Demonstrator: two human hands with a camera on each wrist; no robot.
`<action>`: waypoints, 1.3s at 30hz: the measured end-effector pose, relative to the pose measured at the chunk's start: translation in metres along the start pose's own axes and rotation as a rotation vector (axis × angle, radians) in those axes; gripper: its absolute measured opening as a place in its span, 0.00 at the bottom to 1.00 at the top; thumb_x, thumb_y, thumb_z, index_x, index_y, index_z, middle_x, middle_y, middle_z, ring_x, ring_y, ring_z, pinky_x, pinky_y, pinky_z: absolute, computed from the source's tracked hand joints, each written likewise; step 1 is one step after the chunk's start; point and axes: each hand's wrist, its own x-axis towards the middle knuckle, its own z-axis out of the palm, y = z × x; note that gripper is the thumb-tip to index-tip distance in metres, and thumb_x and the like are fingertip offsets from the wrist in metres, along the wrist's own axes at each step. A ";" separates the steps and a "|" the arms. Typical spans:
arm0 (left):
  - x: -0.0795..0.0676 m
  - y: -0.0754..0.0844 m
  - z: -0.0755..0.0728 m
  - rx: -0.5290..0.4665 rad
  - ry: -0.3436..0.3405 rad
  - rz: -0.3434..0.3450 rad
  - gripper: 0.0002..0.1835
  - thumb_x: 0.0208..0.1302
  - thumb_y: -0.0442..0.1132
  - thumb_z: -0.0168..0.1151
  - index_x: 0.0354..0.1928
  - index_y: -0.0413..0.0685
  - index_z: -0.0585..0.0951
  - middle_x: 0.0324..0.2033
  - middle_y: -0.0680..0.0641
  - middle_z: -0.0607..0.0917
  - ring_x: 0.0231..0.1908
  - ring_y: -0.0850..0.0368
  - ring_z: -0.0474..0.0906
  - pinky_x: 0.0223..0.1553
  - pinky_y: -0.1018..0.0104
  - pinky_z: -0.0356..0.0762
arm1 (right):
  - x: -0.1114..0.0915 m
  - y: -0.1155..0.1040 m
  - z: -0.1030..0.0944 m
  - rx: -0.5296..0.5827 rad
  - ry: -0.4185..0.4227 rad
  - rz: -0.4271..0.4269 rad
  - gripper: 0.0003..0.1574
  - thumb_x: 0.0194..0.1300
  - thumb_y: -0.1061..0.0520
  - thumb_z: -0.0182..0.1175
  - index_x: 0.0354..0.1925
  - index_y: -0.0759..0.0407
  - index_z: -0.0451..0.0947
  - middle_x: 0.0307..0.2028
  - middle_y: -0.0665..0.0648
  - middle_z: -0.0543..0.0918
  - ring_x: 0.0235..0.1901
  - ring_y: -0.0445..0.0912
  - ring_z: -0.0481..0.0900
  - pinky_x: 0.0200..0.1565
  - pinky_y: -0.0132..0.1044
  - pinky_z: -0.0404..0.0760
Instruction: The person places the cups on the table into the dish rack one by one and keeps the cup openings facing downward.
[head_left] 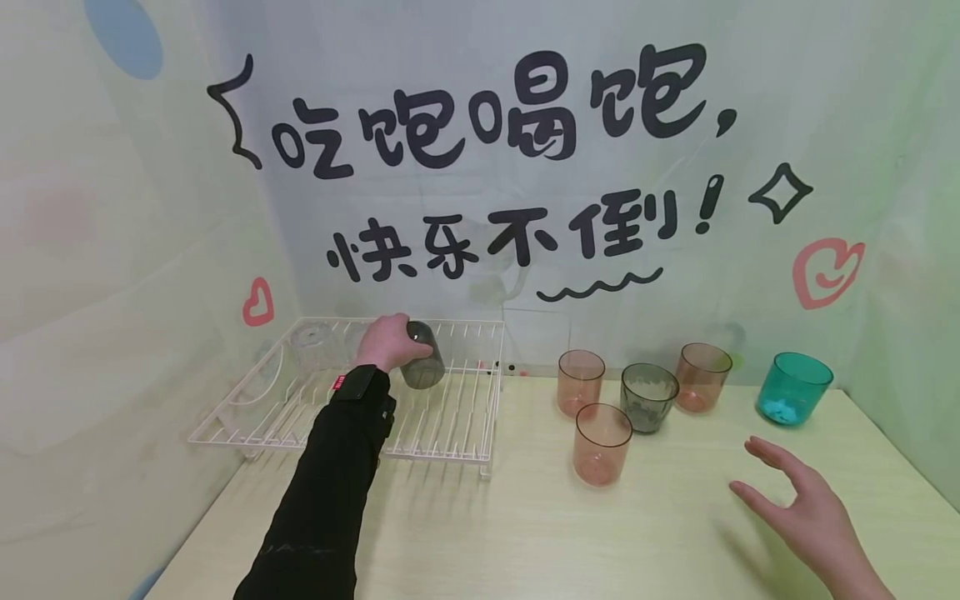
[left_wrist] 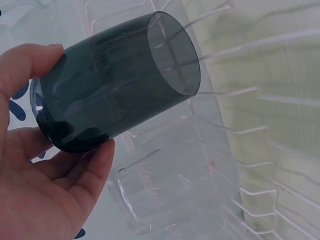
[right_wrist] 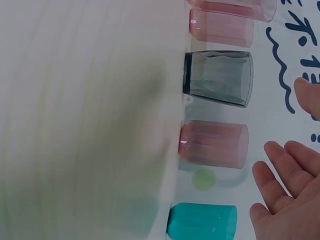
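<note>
My left hand [head_left: 384,342] grips a dark grey glass [head_left: 423,358] near its base, over the white wire rack [head_left: 450,456]. The glass tilts, its open rim turned toward the rack's wires; in the left wrist view the thumb lies on one side and the fingers on the other. Beside it on the rack stands a clear glass [left_wrist: 175,175]. On the right, my right hand [head_left: 813,508] hovers over the table with thumb and fingers spread, holding nothing. A teal glass [head_left: 795,389] is the nearest thing beyond it.
Between rack and right hand, upright on the table [head_left: 540,533], stand a front pink glass [head_left: 602,450], a back pink glass [head_left: 580,385], a ribbed grey glass [head_left: 648,400] and another pink glass [head_left: 702,379]. More clear glassware [head_left: 311,343] sits at the rack's left. A printed backdrop [head_left: 450,50] rises behind.
</note>
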 end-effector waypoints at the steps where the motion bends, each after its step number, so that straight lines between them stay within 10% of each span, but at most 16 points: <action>1: 0.000 0.000 0.000 0.005 0.000 0.003 0.34 0.51 0.51 0.64 0.57 0.37 0.70 0.50 0.38 0.76 0.50 0.41 0.71 0.52 0.53 0.69 | 0.000 0.000 0.000 0.000 0.001 -0.003 0.46 0.56 0.38 0.59 0.64 0.61 0.62 0.58 0.68 0.69 0.55 0.62 0.63 0.48 0.65 0.63; 28: 0.007 -0.001 0.010 -0.012 -0.030 0.024 0.41 0.51 0.50 0.63 0.65 0.37 0.63 0.59 0.36 0.70 0.57 0.40 0.66 0.58 0.52 0.65 | -0.001 -0.001 0.004 -0.003 0.026 -0.034 0.44 0.55 0.39 0.60 0.64 0.60 0.63 0.58 0.66 0.70 0.55 0.60 0.63 0.49 0.62 0.64; 35: 0.002 0.000 0.001 -0.045 -0.055 -0.001 0.44 0.53 0.52 0.63 0.67 0.37 0.59 0.60 0.35 0.68 0.59 0.39 0.63 0.58 0.51 0.64 | -0.001 -0.005 0.007 -0.014 0.093 -0.123 0.41 0.54 0.43 0.63 0.62 0.58 0.67 0.57 0.63 0.73 0.57 0.25 0.58 0.53 0.51 0.65; 39: -0.001 0.001 -0.003 -0.036 -0.062 0.002 0.44 0.53 0.53 0.62 0.67 0.37 0.58 0.61 0.35 0.67 0.59 0.39 0.64 0.58 0.51 0.64 | 0.002 -0.008 0.007 -0.010 0.098 -0.142 0.41 0.53 0.44 0.64 0.61 0.59 0.67 0.56 0.64 0.73 0.58 0.29 0.59 0.52 0.57 0.65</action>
